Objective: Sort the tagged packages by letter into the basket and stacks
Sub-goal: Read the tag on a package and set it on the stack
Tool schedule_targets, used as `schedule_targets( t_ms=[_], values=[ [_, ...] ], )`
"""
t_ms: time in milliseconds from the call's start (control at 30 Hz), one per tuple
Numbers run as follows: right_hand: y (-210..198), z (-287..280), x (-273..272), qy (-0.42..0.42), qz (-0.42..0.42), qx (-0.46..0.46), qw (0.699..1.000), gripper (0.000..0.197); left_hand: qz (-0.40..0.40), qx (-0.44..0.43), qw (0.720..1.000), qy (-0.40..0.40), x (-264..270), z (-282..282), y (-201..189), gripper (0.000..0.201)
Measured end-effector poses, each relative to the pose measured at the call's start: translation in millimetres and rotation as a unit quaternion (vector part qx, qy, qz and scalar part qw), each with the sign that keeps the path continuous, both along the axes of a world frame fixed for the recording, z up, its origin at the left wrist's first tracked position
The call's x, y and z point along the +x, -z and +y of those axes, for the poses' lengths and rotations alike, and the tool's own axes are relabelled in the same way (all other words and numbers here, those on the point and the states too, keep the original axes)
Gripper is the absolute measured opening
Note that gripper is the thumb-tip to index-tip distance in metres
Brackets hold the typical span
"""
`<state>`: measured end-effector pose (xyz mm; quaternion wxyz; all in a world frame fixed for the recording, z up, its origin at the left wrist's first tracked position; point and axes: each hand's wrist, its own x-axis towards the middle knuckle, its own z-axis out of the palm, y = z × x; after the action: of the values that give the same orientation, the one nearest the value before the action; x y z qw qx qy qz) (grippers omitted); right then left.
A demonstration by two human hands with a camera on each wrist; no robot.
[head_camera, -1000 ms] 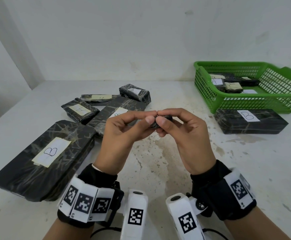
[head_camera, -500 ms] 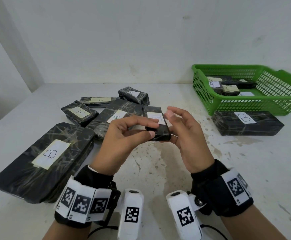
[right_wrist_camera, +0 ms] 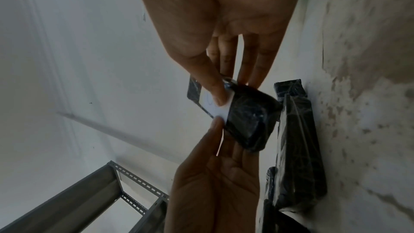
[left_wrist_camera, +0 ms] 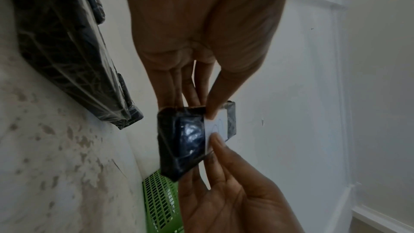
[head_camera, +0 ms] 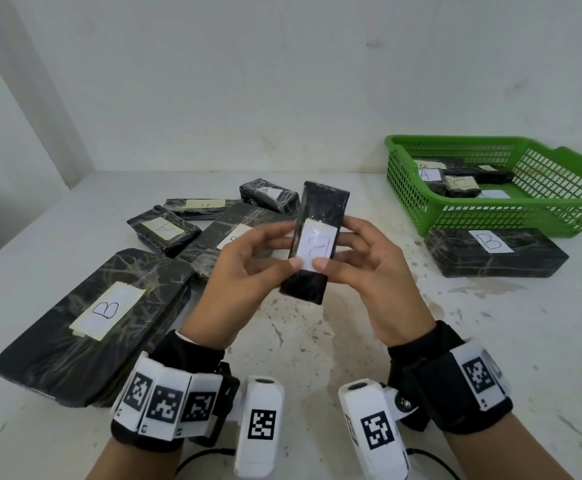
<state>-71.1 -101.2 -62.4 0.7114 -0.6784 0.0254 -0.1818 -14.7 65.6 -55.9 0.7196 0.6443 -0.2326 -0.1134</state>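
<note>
A person holds one small black-wrapped package (head_camera: 318, 242) up in front of them, above a stained white table (head_camera: 317, 341), with both hands. The left hand (head_camera: 244, 271) pinches its left edge and the right hand (head_camera: 369, 271) pinches its right edge. Each thumb tip rests on the lower edge of a white tag (head_camera: 315, 245) taped to the face turned toward the person. The mark on the tag looks like a C lying sideways, though the handwriting is not clear enough to be sure.

The package's long axis runs away from the person, tilted up at the far end, so its near end sits low between the two palms.

A green basket (head_camera: 407, 202) stands at the far right of the table, already holding several tagged packages; one of those tags reads A and another C. Just in front of it lies a flat package tagged B (head_camera: 494, 252). Both lie on the right hand's side, well apart from the held package. On the left side lie a large package tagged B (head_camera: 95, 323) and, behind it, a loose pile (head_camera: 213, 220) of unsorted packages.

If the tag is a C, the basket seems the likely place, and the right hand is nearer to it. It would carry the package away to the right, with the left hand letting go first.
</note>
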Motion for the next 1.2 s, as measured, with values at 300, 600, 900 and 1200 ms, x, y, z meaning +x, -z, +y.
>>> schedule_targets(
  t_ms=[300,600,900,1200],
  values=[
    [-6,3,-4,-0.001,-0.045,0.018,0.999,0.014,-0.028,-0.016,0.999,-0.003,1,0,2,0.032],
    [3,6,-1,-0.024,-0.063,0.022,0.997,0.023,-0.05,-0.069,0.996,0.028,-5,-3,-1,0.036],
    [2,11,0,-0.024,-0.078,0.038,0.996,0.031,-0.043,-0.091,0.995,-0.016,-9,-6,2,0.029],
    [4,7,1,-0.02,-0.087,0.006,0.996,0.031,-0.017,-0.106,0.994,-0.028,-6,-12,9,0.028]
  ],
)
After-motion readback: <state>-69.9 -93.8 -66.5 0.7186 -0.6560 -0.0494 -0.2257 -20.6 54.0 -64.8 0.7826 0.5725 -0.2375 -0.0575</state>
